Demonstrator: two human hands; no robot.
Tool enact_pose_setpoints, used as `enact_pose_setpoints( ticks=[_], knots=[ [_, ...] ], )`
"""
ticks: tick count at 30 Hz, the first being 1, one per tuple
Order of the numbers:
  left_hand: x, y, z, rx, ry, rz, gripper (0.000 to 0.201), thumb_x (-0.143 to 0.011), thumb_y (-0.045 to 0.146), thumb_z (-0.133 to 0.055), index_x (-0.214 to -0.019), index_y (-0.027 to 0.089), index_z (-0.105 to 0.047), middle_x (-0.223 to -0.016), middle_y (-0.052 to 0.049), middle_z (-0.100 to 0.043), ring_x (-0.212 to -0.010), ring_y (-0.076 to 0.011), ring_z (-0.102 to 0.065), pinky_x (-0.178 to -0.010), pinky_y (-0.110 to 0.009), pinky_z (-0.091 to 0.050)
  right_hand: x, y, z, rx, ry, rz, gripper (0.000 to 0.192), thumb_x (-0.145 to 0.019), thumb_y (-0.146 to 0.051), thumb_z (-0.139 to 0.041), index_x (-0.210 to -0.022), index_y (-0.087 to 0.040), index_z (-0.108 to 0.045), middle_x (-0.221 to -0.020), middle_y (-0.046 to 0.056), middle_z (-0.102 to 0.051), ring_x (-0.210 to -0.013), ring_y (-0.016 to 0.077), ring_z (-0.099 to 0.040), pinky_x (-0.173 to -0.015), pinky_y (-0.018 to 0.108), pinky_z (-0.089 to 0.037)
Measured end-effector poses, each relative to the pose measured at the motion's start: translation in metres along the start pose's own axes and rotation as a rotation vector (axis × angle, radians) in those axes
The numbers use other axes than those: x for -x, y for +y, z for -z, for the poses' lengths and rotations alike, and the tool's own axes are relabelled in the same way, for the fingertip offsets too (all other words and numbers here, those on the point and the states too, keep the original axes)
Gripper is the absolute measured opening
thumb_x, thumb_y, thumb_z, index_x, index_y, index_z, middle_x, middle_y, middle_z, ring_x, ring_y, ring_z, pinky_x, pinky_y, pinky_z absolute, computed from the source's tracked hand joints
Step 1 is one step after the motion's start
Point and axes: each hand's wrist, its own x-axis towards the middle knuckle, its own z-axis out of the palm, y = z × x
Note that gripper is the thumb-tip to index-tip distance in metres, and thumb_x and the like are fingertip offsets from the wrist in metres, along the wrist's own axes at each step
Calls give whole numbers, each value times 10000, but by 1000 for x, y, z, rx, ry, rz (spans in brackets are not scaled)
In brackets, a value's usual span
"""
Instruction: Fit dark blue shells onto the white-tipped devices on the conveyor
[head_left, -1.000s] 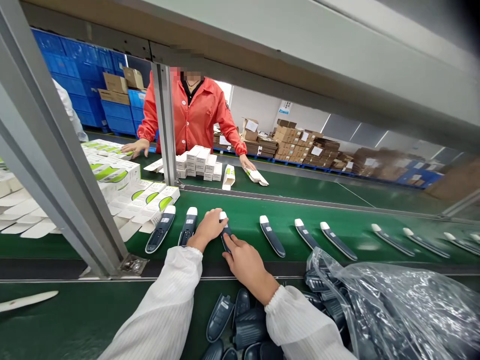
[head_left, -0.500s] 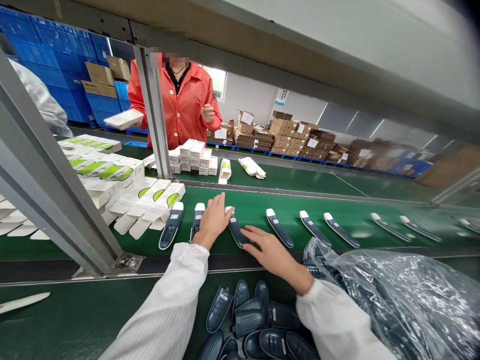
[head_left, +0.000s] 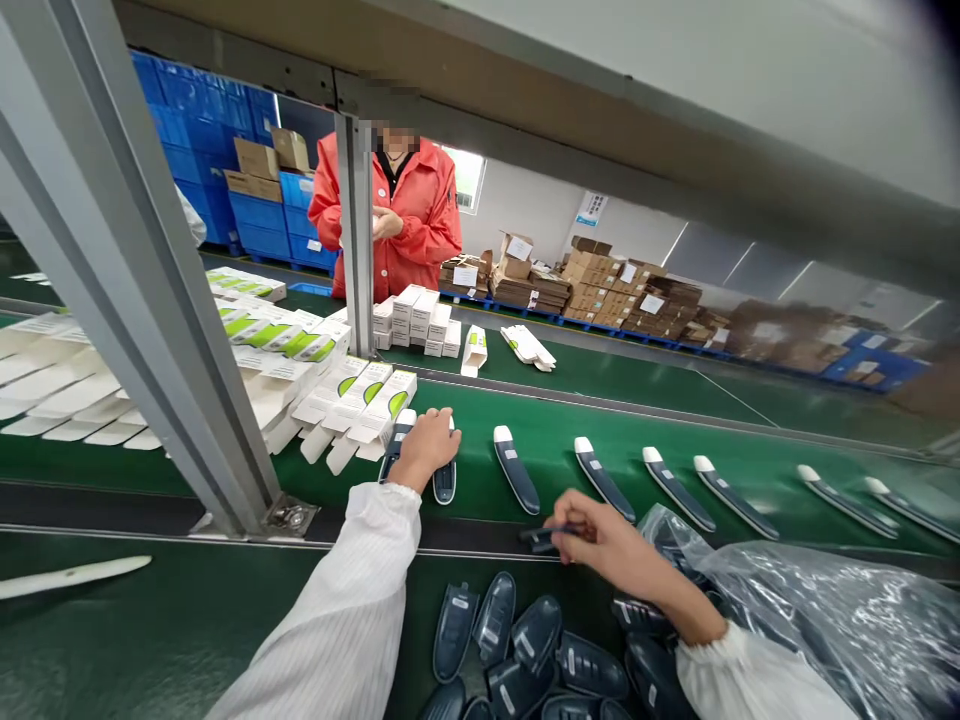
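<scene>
1. Dark handheld device [head_left: 445,478] with a white tip lies on the green conveyor belt [head_left: 675,425], second in a row of like devices; left hand [head_left: 426,447] rests on top of it, fingers curled loosely over its upper end, not clenched.
2. Neighbour device [head_left: 395,447] just to the left, partly hidden by the wrist; it touches the heap of white-and-green cartons [head_left: 360,395].
3. Right hand [head_left: 604,540] sits at the near edge of the belt, fingers pinched on a small dark part [head_left: 541,537], held roughly level.
4. Row continues rightward: next device [head_left: 516,470], then several more, spaced apart, all tilted the same way.
5. Near side, below the belt: loose pile of dark shells [head_left: 517,650]; clear plastic bag [head_left: 810,610] beside the right sleeve.
6. Far side: person in a red coat [head_left: 416,220], hands together at chest; stacked white boxes [head_left: 420,320] in front.
</scene>
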Motion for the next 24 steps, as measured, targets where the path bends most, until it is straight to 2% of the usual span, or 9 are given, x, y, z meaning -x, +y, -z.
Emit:
enact_pose_setpoints(
  ticks=[2,5,8,11,16,20,24],
  knots=[
    [0,2,1,5,1,-4,451,-948,351,-439,-1358,168,-472,-1357,-141,-541,-1247,-289,-508,-932,-368,-449,-23,-4,-8,78,167,59,189,-925,-291,-527,-1088,-241,-608,-876,4,-724,-717,172,-694,-701,306,-549],
    [0,7,-2,-56,45,-51,415,-941,324,-447,-1316,157,-509,-1318,-139,-573,-1241,-290,-494,-929,-365,-441,-58,-6,-36,268,361,241,343,-949,-229,-443,-1232,-207,-635,-1128,81,-730,-990,211,-706,-909,355,-547],
    [3,12,-9,-154,133,-118,370,-926,330,-481,-1242,157,-564,-1233,-130,-627,-1217,-303,-475,-950,-389,-417,-76,-4,-68,436,344,348,413,-961,-190,-398,-1317,-129,-597,-1321,145,-632,-1221,235,-600,-1057,378,-478],
    [5,18,-17,-207,222,-154,336,-921,366,-500,-1186,185,-596,-1162,-116,-659,-1181,-316,-467,-963,-450,-386,-75,-3,-85,623,237,323,418,-956,-228,-477,-1348,-124,-576,-1381,155,-583,-1222,266,-593,-1044,403,-495],
    [4,22,-28,-183,278,-189,323,-927,395,-498,-1191,233,-593,-1171,-96,-665,-1218,-313,-437,-1018,-510,-316,-65,-7,-78,728,203,176,409,-959,-198,-483,-1353,-137,-574,-1399,125,-572,-1193,271,-604,-1015,410,-513],
    [2,25,-32,-158,252,-195,354,-937,441,-485,-1201,230,-590,-1184,-107,-664,-1217,-317,-440,-1021,-518,-306,-67,-9,-67,703,184,119,399,-960,-191,-486,-1347,-173,-582,-1405,99,-569,-1209,256,-599,-1011,388,-513],
    [3,32,-32,-138,190,-213,388,-951,451,-459,-1241,220,-573,-1189,-114,-671,-1240,-312,-432,-1030,-506,-313,-70,-9,-60,730,199,66,372,-956,-232,-518,-1316,-255,-609,-1405,53,-573,-1219,266,-589,-969,425,-540]
  ],
)
